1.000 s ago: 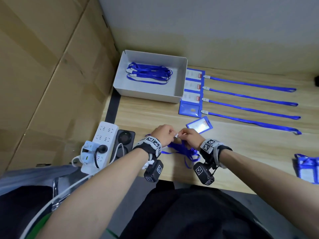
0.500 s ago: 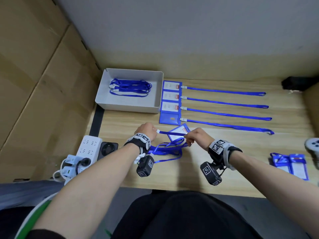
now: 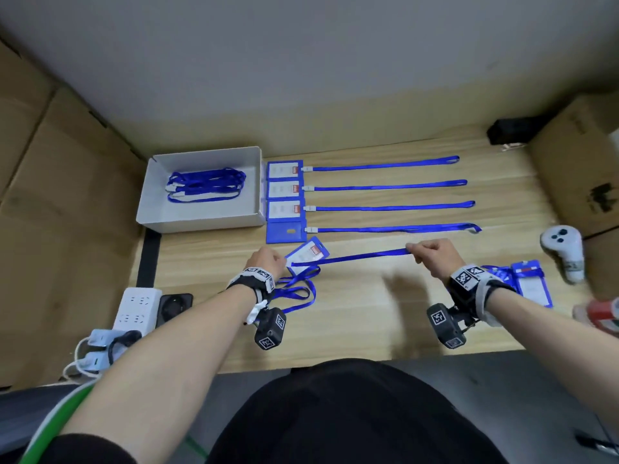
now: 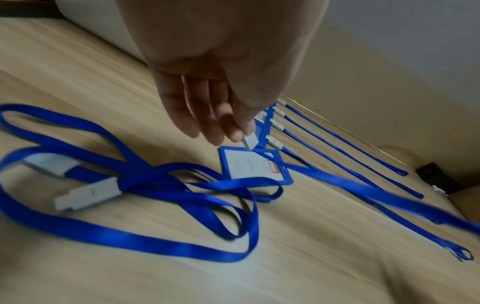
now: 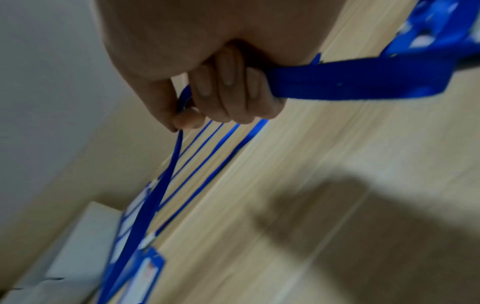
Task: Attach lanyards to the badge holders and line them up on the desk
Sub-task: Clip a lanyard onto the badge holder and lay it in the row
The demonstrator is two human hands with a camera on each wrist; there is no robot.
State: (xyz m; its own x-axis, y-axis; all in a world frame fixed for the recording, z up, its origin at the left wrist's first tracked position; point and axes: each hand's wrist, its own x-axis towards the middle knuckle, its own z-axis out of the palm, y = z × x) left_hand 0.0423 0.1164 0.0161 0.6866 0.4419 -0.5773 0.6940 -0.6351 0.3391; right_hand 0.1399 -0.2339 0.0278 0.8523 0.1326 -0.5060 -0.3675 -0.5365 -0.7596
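left hand [image 3: 266,262]: pinching grey clip [image 4: 250,141] of lanyard [image 3: 351,257] between fingertips [image 4: 240,131], just above loose holder [image 3: 306,254]. clip not yet seated in holder, as far as visible. remaining fingers relaxed, extended downward.

right hand [image 3: 433,254]: fist curled round strap, thumb and forefinger pinching it; strap drawn out rightward from clip, taut and raised off desk [image 3: 351,313]. tail of strap exiting palm side toward wrist.

beneath and behind left wrist: spare lanyards [image 4: 145,185] in a slack tangle, two grey clips showing. beyond left hand: box [image 3: 201,219] holding more lanyards. beyond strap, between both hands: four finished sets [image 3: 286,200] lined up, straps parallel, running right. just behind right wrist: further holders [image 3: 531,286], count unclear. beyond right hand, far side: white controller [image 3: 562,252].

handling judgement: strap soft, flat, very light, no stiffness; sags and twists unless held under tension at two points. smooth weave, likely to slide through a loose grip. clip small, rigid plastic; best taken by its sides at fingertips, as now. holder thin, light, semi-rigid; liable to skid on desk when clip is pushed in, so needs pinning at the edge near the slot. strap best held near far loop for laying straight.

step judged: straightening before clipping. four of the sets done.
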